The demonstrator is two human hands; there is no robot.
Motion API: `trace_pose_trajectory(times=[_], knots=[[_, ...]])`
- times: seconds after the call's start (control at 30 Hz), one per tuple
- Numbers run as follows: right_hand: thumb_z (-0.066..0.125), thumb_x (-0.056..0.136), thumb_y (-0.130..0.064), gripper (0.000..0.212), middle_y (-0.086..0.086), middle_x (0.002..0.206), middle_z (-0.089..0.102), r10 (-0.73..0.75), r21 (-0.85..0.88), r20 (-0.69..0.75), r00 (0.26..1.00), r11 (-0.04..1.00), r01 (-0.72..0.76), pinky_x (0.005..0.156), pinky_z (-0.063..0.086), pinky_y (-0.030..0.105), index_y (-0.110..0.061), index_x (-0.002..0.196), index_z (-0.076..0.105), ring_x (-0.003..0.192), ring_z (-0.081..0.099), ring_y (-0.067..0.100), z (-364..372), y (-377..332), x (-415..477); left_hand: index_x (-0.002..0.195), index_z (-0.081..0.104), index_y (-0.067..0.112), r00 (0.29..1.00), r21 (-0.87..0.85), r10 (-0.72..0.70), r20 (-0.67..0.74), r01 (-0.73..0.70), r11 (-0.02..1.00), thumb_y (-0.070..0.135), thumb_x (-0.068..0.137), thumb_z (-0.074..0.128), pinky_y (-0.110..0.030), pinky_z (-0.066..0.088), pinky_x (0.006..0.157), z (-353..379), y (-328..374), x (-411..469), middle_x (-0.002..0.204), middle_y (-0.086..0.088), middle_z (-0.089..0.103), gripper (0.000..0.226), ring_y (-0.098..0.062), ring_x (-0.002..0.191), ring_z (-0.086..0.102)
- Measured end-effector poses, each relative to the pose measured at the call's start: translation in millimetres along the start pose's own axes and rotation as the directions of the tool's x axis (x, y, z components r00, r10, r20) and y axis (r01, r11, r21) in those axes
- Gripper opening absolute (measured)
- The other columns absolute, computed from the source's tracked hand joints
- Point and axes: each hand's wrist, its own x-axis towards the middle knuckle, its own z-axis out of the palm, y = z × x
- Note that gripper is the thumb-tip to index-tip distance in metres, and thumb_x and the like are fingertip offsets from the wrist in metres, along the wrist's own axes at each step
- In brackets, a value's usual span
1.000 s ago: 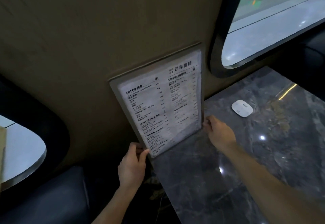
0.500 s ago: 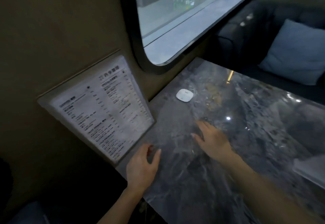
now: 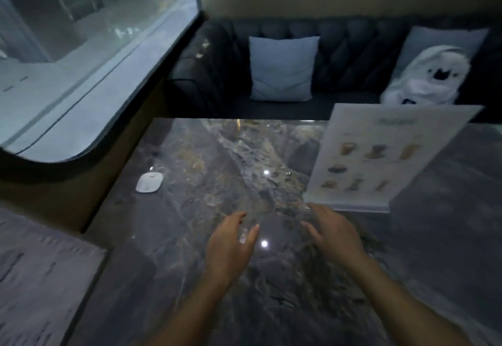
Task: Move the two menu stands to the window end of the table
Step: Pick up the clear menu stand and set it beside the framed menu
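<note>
A text menu stand (image 3: 40,286) leans against the wall at the window end of the grey marble table (image 3: 190,277), at the bottom left and blurred. A second menu stand (image 3: 380,155) with drink pictures stands upright on the table to the right. My left hand (image 3: 231,248) hovers over the middle of the table with fingers apart and nothing in it. My right hand (image 3: 334,231) is open too, its fingertips a short way in front of the picture menu stand's lower left corner, not touching it.
A small white disc (image 3: 149,181) lies on the table by the wall under the window (image 3: 81,46). Across the table is a dark sofa (image 3: 353,60) with a pale cushion (image 3: 282,68) and a white plush toy (image 3: 426,76).
Both hands have let go of the text menu stand, which stays against the wall. The view has swung right, and my hands have moved across the table toward the picture menu stand.
</note>
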Motion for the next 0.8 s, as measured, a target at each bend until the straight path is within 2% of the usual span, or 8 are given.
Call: trace_pose_trajectory(times=[0.2,0.27,0.37,0.47,0.57,0.63,0.7,0.8], knots=[[0.060,0.084,-0.028,0.037,0.017,0.113,0.064,0.226,-0.017,-0.113,0.968,0.973,-0.229,0.079,0.048,0.039,-0.008,0.115,0.055,0.101,0.060,0.033,-33,70,-24,0.108,0.060,0.010,0.991,-0.009,0.108,0.085,-0.107,0.994,0.028,0.079,0.068,-0.032,0.046,0.087,51,41,19,0.107,-0.012,0.067,0.035,-0.025,0.098,0.062],[0.058,0.085,-0.027,0.035,0.016,0.115,0.063,0.298,0.005,-0.137,0.945,0.954,-0.300,0.078,0.048,0.038,-0.008,0.114,0.054,0.101,0.059,0.032,-44,91,-27,0.111,0.058,0.009,0.988,-0.034,0.109,0.110,-0.106,0.994,0.028,0.080,0.068,-0.038,0.048,0.092,64,52,27,0.109,-0.014,0.066,0.037,-0.027,0.102,0.061],[0.055,0.087,-0.026,0.034,0.019,0.114,0.062,0.435,0.134,-0.153,0.887,0.899,-0.418,0.073,0.049,0.041,-0.009,0.117,0.049,0.094,0.060,0.034,-59,118,-26,0.119,0.052,0.009,0.979,-0.055,0.124,0.163,-0.117,0.992,0.025,0.085,0.061,-0.046,0.047,0.093,78,71,43,0.118,-0.016,0.061,0.039,-0.029,0.108,0.057],[0.054,0.087,-0.029,0.053,0.023,0.121,0.056,0.565,0.288,-0.145,0.812,0.809,-0.512,0.081,0.049,0.046,-0.008,0.130,0.033,0.101,0.057,0.038,-74,136,-15,0.126,0.043,0.011,0.967,-0.099,0.190,0.169,-0.175,0.980,0.023,0.090,0.053,-0.044,0.047,0.093,84,89,59,0.123,-0.016,0.055,0.039,-0.027,0.109,0.054],[0.056,0.086,-0.031,0.062,0.022,0.128,0.049,0.608,0.449,-0.138,0.782,0.742,-0.498,0.087,0.048,0.050,-0.015,0.136,0.021,0.109,0.053,0.038,-86,142,1,0.130,0.035,0.021,0.966,-0.179,0.199,0.162,-0.170,0.969,0.027,0.092,0.049,-0.041,0.049,0.088,86,108,71,0.124,-0.009,0.053,0.041,-0.020,0.105,0.055],[0.056,0.086,-0.030,0.065,0.021,0.131,0.045,0.615,0.536,-0.132,0.777,0.704,-0.466,0.091,0.046,0.050,-0.020,0.137,0.018,0.112,0.050,0.037,-91,142,12,0.125,0.033,0.034,0.965,-0.198,0.206,0.161,-0.172,0.965,0.030,0.093,0.046,-0.030,0.051,0.072,88,117,78,0.106,0.005,0.058,0.035,-0.007,0.090,0.059],[0.058,0.085,-0.028,0.066,0.018,0.127,0.048,0.591,0.587,-0.139,0.794,0.695,-0.415,0.089,0.046,0.046,-0.021,0.137,0.017,0.110,0.052,0.033,-95,141,22,0.118,0.033,0.042,0.964,-0.176,0.214,0.156,-0.186,0.967,0.031,0.094,0.044,-0.018,0.042,0.057,90,123,83,0.088,0.021,0.054,0.029,0.003,0.076,0.055],[0.059,0.085,-0.028,0.046,0.002,0.109,0.053,0.509,0.629,-0.145,0.849,0.709,-0.317,0.078,0.048,0.040,-0.033,0.120,0.029,0.096,0.056,0.022,-96,137,32,0.108,0.038,0.041,0.971,-0.184,0.188,0.145,-0.160,0.970,0.031,0.095,0.039,-0.027,0.047,0.057,91,126,86,0.086,0.010,0.059,0.016,-0.009,0.076,0.060]])
